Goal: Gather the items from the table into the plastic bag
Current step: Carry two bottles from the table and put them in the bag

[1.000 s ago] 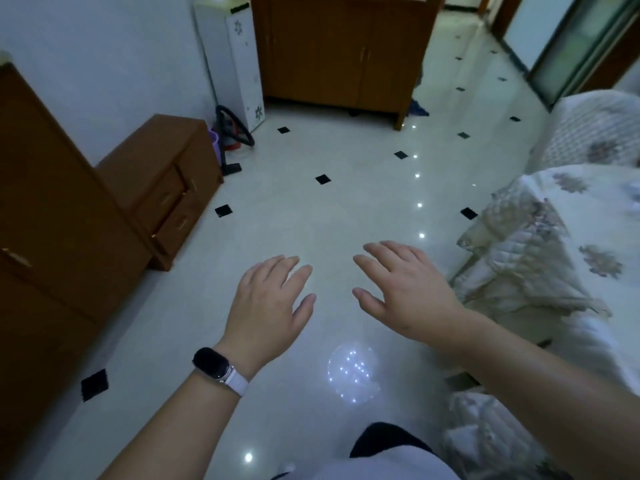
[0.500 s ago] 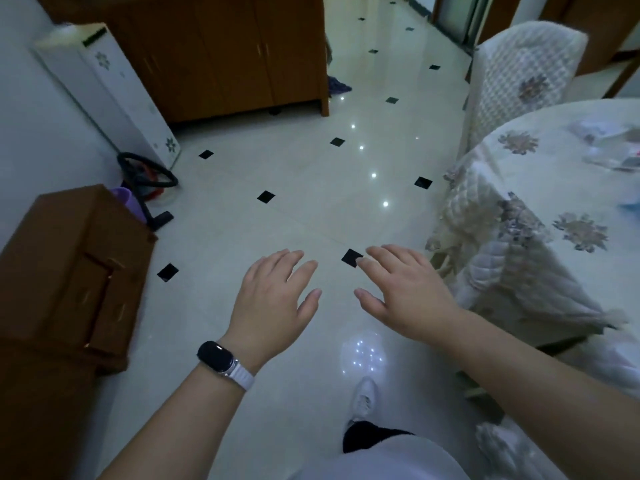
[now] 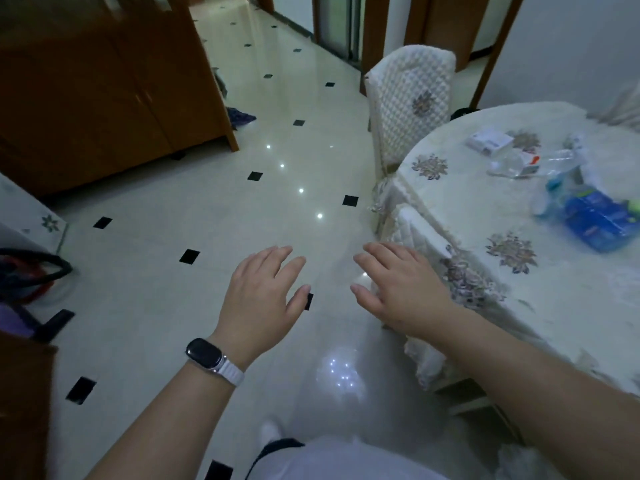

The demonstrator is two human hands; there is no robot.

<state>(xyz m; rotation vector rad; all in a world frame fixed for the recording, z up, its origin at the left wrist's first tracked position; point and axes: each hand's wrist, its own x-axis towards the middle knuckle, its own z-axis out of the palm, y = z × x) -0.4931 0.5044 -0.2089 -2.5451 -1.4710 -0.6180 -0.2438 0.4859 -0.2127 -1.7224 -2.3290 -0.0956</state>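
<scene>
Two bare hands hang palm-down over a glossy pale tiled floor (image 3: 166, 209) set with small black diamond insets and dotted with ceiling-light reflections. The left hand (image 3: 263, 299) has its fingers loosely spread and grips nothing; a dark smartwatch (image 3: 205, 353) on a white strap sits on its wrist. The right hand (image 3: 401, 289), just beside it at three o'clock, is likewise splayed and empty, its outer edge near the drooping hem of a cloth.

A round table (image 3: 485, 216) fills the view from two to four o'clock, covered in a cream quilted tablecloth with embroidered floral medallions. A chair (image 3: 408, 98) in a matching quilted cover stands at the table's far edge, toward one o'clock. A wooden cabinet (image 3: 104, 84) occupies ten to eleven o'clock.

The things to gather lie on the tabletop at about two o'clock, well apart from both hands: a small white box (image 3: 489, 141), a crumpled clear plastic bag (image 3: 540, 161) with a white and orange carton showing through it, a blue packet (image 3: 596, 220), and a pale tube-like item beside that, too blurred to identify.
</scene>
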